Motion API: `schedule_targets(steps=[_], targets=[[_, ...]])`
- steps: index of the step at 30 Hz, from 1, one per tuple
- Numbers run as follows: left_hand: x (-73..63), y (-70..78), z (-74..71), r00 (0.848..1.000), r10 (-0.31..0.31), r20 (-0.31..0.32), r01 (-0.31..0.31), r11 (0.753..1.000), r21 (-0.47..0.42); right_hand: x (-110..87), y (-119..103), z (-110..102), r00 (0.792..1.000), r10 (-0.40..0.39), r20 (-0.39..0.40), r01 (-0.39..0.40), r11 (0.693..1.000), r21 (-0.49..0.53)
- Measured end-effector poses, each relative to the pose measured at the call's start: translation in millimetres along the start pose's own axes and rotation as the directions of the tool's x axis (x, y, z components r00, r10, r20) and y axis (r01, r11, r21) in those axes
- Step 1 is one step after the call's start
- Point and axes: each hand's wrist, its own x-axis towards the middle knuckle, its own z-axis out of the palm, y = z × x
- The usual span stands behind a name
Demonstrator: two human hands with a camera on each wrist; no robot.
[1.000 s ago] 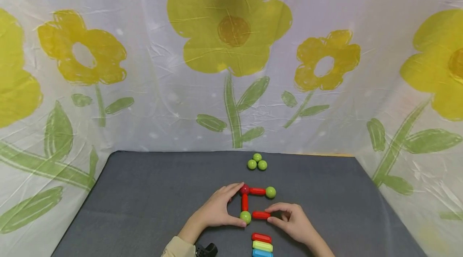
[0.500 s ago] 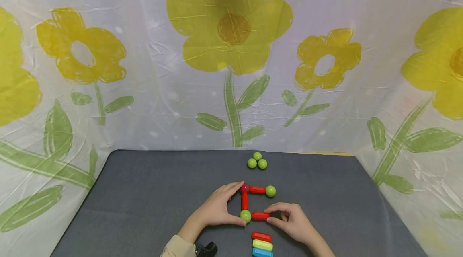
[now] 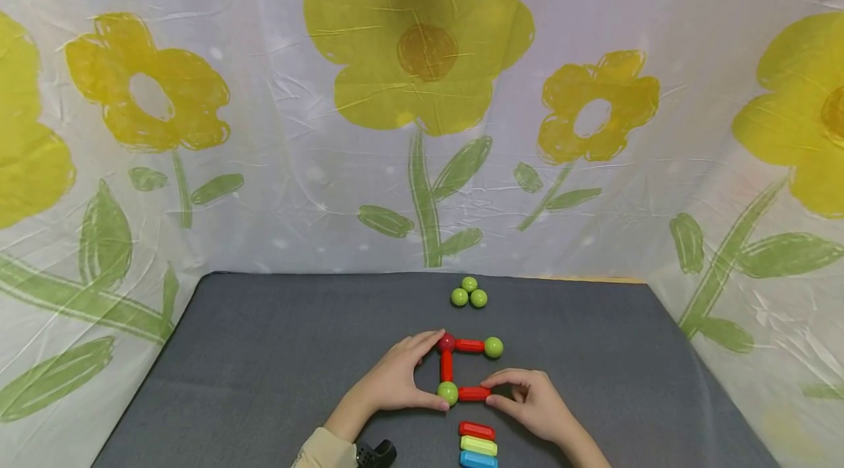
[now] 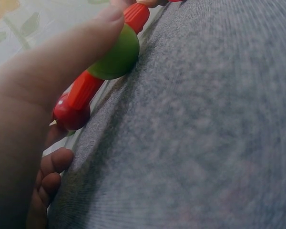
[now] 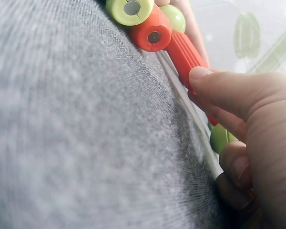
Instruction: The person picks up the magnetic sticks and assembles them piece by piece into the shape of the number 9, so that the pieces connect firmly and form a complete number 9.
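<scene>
My left hand (image 3: 395,378) spans a joined piece of magnetic building toy, thumb on a green ball (image 3: 448,393) and fingertips at a red ball (image 3: 446,342). A red magnetic rod (image 3: 447,367) links these two balls. Another red rod (image 3: 469,346) runs right from the red ball to a second green ball (image 3: 494,348). Between thumb and index finger, my right hand (image 3: 537,403) pinches a third red rod (image 5: 186,55). That rod's left end touches the near green ball, and its other end lies at my right fingertips. In the left wrist view my thumb (image 4: 62,57) partly covers the near green ball.
Below the joined piece lie a loose red rod (image 3: 477,431), a yellow-green rod (image 3: 478,446) and a blue rod (image 3: 478,460), side by side. Three green balls (image 3: 469,297) cluster toward the back of the dark grey table (image 3: 297,336). A flowered cloth (image 3: 297,182) hangs behind it.
The right hand has moved the pinched red rod slightly left, closing the small gap to the near green ball. The left hand has stayed in place.
</scene>
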Motion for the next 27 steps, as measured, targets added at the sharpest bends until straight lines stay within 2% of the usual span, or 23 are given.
schedule_targets(steps=[15,27], targets=[[0.4,0.3,-0.7,1.0,-0.016,-0.008,0.016,1.0,-0.022,-0.6,-3.2,-0.5,1.0,0.011,0.008,-0.011,1.0,0.025],[0.4,-1.1,-0.6,1.0,-0.025,-0.008,0.024,0.999,-0.047,0.9,1.1,0.2,0.999,0.053,-0.014,-0.053,0.998,-0.025]])
